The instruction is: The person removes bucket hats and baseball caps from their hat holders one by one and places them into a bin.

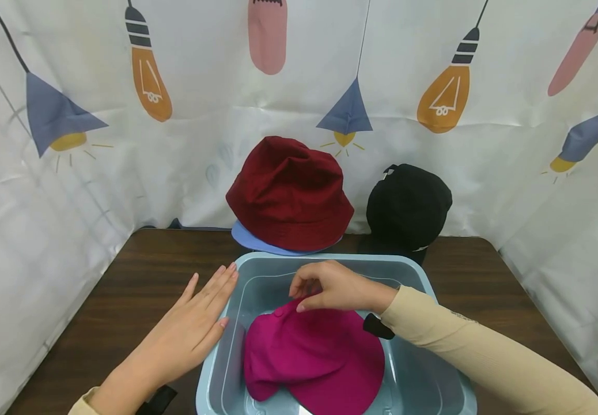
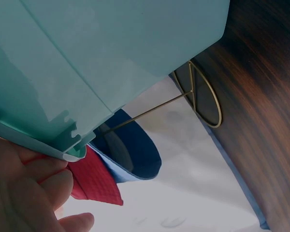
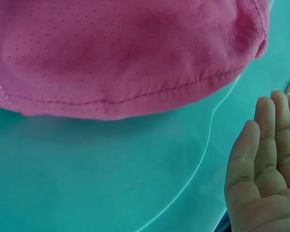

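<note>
A magenta fabric cap [image 1: 309, 357] lies in a pale-blue plastic tub [image 1: 382, 273], brim [image 1: 344, 377] nearward, beneath the closer, released right hand [image 1: 330, 289], the empty left hand [image 1: 192, 323] outstretched

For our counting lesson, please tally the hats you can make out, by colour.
Magenta cap: 1
Dark red bucket hat: 1
Blue hat, mostly under the dark red one: 1
Black cap: 1
Total: 4 hats; any hidden underneath cannot be counted.

Dark wood-grain table [image 1: 138, 288] under a light-blue tub [image 1: 423, 374] and brassy wire stand [image 2: 192, 91].
</note>
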Demonstrator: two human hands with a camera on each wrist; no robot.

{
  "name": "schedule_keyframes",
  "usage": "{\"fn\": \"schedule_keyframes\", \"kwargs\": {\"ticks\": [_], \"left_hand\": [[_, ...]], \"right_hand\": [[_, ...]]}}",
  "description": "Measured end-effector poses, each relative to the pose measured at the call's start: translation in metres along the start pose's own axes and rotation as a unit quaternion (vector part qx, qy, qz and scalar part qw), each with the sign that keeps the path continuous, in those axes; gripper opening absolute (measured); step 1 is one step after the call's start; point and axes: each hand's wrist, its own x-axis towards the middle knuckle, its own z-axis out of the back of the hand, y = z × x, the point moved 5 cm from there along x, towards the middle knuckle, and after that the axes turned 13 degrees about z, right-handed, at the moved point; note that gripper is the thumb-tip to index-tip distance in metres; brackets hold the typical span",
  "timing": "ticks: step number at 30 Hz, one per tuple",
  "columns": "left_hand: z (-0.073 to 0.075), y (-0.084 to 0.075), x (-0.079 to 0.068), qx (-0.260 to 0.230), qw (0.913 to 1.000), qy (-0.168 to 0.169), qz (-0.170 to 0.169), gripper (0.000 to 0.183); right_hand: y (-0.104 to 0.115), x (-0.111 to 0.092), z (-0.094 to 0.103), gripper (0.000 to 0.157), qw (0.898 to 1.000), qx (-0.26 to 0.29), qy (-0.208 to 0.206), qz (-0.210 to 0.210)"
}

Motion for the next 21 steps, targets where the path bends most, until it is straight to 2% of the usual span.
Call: {"fn": "schedule_keyframes", "kwargs": {"ticks": [3, 9, 21], "left_hand": [[0.000, 0.000, 0.000, -0.002, 1.0000, -0.001, -0.002, 0.058], [0.000, 0.000, 0.000, 0.000, 1.0000, 0.000, 0.000, 0.058], [0.000, 0.001, 0.000, -0.002, 1.0000, 0.004, 0.004, 0.060]], "right_hand": [[0.000, -0.005, 0.004, 0.019, 1.000, 0.000, -0.006, -0.006], [0.003, -0.015, 0.018, 0.018, 1.000, 0.000, -0.027, 0.011], [0.008, -0.040, 0.051, 0.019, 0.996, -0.045, -0.077, 0.013]]}}
